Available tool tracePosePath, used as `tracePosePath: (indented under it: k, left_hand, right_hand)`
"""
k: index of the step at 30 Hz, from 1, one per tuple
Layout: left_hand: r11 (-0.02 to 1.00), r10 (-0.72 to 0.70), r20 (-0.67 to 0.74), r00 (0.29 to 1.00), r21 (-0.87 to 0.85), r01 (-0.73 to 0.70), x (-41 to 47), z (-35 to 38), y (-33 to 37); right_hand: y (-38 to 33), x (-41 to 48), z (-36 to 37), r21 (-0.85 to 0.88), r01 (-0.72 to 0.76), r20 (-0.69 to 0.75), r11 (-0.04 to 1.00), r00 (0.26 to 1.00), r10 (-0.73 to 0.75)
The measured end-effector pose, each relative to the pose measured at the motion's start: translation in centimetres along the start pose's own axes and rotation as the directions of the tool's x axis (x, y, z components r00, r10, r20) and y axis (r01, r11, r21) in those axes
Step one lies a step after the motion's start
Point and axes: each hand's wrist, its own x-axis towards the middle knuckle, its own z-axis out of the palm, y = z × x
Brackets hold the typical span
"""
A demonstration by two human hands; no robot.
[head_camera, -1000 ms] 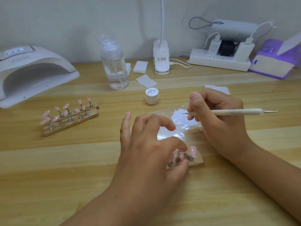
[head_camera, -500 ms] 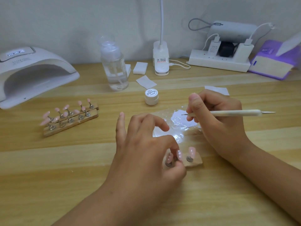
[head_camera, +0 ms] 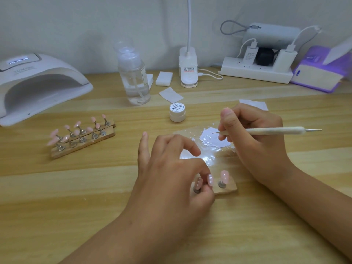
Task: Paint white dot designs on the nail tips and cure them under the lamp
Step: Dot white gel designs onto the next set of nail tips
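A small wooden stand (head_camera: 227, 188) with pink nail tips (head_camera: 224, 176) lies near the table's front. My left hand (head_camera: 171, 174) pinches a tip's metal post at the stand's left end. My right hand (head_camera: 253, 138) grips a white dotting pen (head_camera: 272, 131), its metal point over the white paint on a clear plastic sheet (head_camera: 207, 141). A white paint jar (head_camera: 177, 112) stands behind the sheet. The white curing lamp (head_camera: 38, 82) sits at the far left.
Two wooden stands with pink nail tips (head_camera: 82, 136) lie left of centre. At the back stand a clear pump bottle (head_camera: 133, 77), a desk lamp base (head_camera: 188, 71), cotton pads (head_camera: 164, 78), a power strip (head_camera: 257, 71) and a purple box (head_camera: 320, 73).
My left hand and the small stand have shifted slightly left, so more of the nail tips show. The pen's point dropped a little toward the paint.
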Motion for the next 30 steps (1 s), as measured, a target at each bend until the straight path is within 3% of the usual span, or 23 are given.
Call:
tracePosePath:
  k: [7, 19, 30]
  left_hand:
    - [0.999, 0.044, 0.007, 0.999, 0.013, -0.044, -0.1, 0.0, 0.6]
    - [0.994, 0.078, -0.106, 0.991, 0.082, -0.070, -0.1, 0.8, 1.3]
    - [0.945, 0.222, -0.187, 0.957, 0.282, -0.164, -0.3, 1.2, 1.9]
  right_hand:
    - [0.0, 0.0, 0.0, 0.008, -0.003, -0.001, 1.000, 1.000, 0.003]
    - [0.2, 0.0, 0.0, -0.001, 0.005, -0.002, 1.000, 1.000, -0.005]
    - [0.2, 0.0, 0.0, -0.019, -0.010, -0.008, 1.000, 1.000, 0.010]
